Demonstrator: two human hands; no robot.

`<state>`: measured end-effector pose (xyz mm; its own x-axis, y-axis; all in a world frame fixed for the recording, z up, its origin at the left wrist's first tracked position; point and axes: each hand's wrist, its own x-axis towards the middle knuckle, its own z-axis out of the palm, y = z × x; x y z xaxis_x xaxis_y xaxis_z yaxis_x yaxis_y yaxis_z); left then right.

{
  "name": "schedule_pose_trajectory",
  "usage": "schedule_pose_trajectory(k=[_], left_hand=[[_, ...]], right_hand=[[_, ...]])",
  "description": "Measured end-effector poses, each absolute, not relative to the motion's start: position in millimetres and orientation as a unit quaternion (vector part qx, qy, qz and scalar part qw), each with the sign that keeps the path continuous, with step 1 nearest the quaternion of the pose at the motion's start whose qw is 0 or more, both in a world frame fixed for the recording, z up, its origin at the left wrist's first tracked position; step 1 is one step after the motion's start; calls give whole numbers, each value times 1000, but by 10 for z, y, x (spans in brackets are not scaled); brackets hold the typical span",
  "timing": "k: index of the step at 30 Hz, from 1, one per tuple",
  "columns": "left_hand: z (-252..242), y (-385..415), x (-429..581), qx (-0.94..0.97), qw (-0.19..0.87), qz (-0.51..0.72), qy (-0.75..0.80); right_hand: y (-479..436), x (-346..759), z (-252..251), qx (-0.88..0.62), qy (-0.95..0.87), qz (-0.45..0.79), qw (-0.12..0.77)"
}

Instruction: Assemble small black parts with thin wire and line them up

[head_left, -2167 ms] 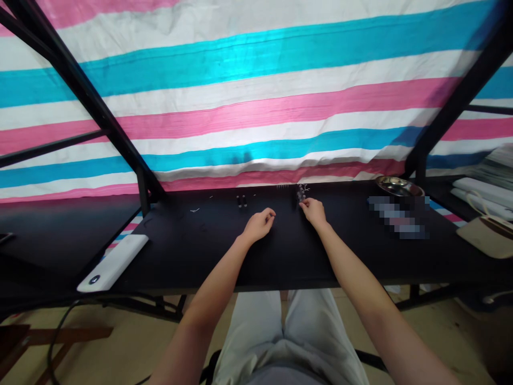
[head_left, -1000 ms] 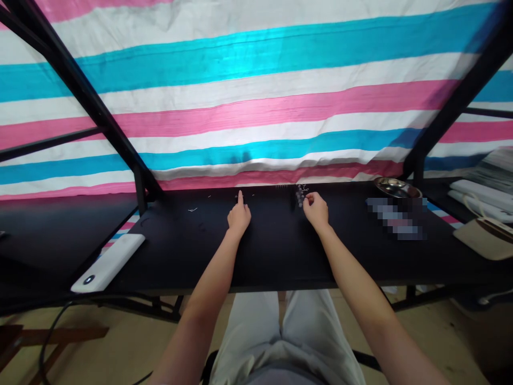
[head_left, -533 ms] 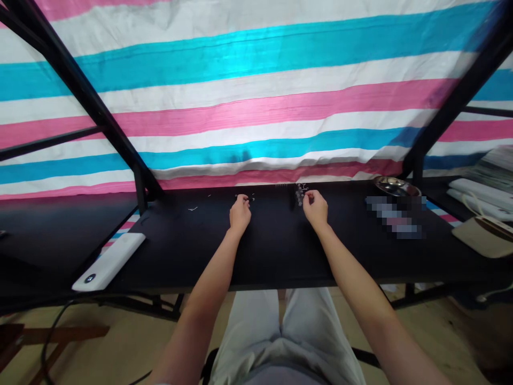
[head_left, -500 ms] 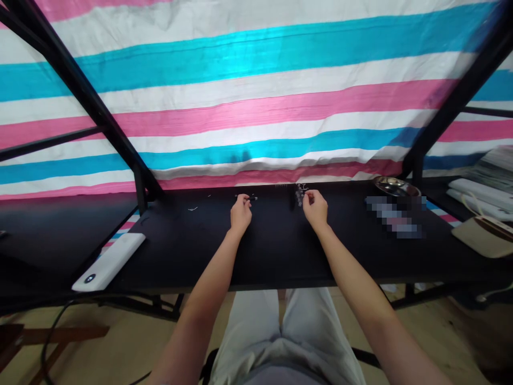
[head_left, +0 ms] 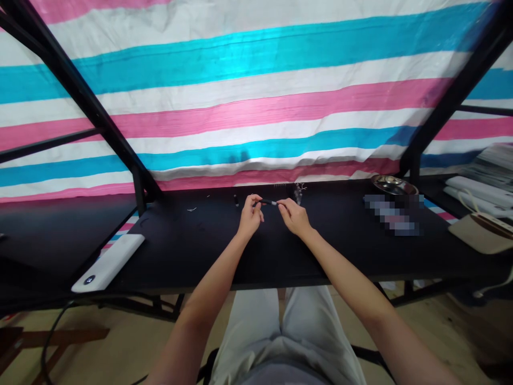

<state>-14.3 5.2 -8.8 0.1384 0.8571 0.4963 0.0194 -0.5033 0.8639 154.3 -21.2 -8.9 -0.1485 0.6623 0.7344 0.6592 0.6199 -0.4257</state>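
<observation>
Pinching a dark rod (head_left: 266, 202) over the table (head_left: 282, 256), the left hand (head_left: 250, 215) grips its left end, the right hand (head_left: 295, 216) its pale right end; a slack hold or uneven pull could drop it. Fingers hide both tips; beyond the rod's right end, a greyish cluster (head_left: 298, 195) looks blurred.

From the wearer's head, one camera looks forward and down across the black table (head_left: 276, 256) toward striped sheeting (head_left: 256, 99).

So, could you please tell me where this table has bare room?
Bare tabletop shows between the white device and left forearm, and between that and the right forearm. It's crowded around the held black stick and the metal dish.
</observation>
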Motion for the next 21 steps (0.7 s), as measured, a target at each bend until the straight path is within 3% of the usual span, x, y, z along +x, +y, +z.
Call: schedule_pose_trajectory(k=[8, 21], left_hand=[[-138, 57, -148, 685, 342, 550, 335], [-113, 11, -183, 740, 251, 493, 382]], right_hand=[[-189, 1504, -128, -443, -770, 64, 455], [-121, 1546, -170, -416, -739, 115, 517]])
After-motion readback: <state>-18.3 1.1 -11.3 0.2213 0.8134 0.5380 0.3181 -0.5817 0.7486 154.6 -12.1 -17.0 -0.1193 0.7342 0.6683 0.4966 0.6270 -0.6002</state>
